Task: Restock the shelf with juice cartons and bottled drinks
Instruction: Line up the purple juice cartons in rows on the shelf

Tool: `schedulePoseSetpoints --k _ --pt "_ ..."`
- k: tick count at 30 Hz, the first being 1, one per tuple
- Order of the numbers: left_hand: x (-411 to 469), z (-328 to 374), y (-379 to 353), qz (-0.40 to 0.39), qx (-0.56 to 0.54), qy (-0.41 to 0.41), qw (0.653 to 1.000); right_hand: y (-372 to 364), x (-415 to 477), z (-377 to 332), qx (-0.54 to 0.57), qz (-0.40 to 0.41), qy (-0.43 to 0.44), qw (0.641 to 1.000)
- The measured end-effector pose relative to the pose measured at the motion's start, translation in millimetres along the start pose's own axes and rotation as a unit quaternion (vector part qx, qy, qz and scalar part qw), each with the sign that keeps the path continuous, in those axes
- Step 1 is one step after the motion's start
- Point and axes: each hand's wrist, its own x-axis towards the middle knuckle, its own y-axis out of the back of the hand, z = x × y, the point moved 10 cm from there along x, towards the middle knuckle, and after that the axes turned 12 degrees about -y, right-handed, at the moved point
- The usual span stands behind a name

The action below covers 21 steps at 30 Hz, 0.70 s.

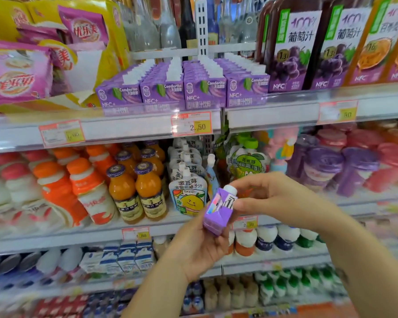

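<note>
Both hands are on one little purple juice carton [217,211], tilted: left hand [200,249] curls round its bottom from below, right hand [269,198] pinches the top by the white cap [230,190]. It's held well below the shelved row of matching cartons [182,92].
</note>
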Motion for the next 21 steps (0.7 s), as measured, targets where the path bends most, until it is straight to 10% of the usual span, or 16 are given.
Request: schedulePoseSetpoints --k 6,13,21 --pt "-1 38 7 0.046 0.116 -0.13 0.984 -1 7 6 0.042 -0.008 -0.012 0.999" --pt "-36 134 -48 -0.013 0.453 -0.441 0.775 -4 18 9 0.197 0.012 -0.018 0.98" --pt "-23 120 -52 -0.113 0.37 -0.378 0.841 -29 28 35 0.502 -0.061 -0.074 0.859"
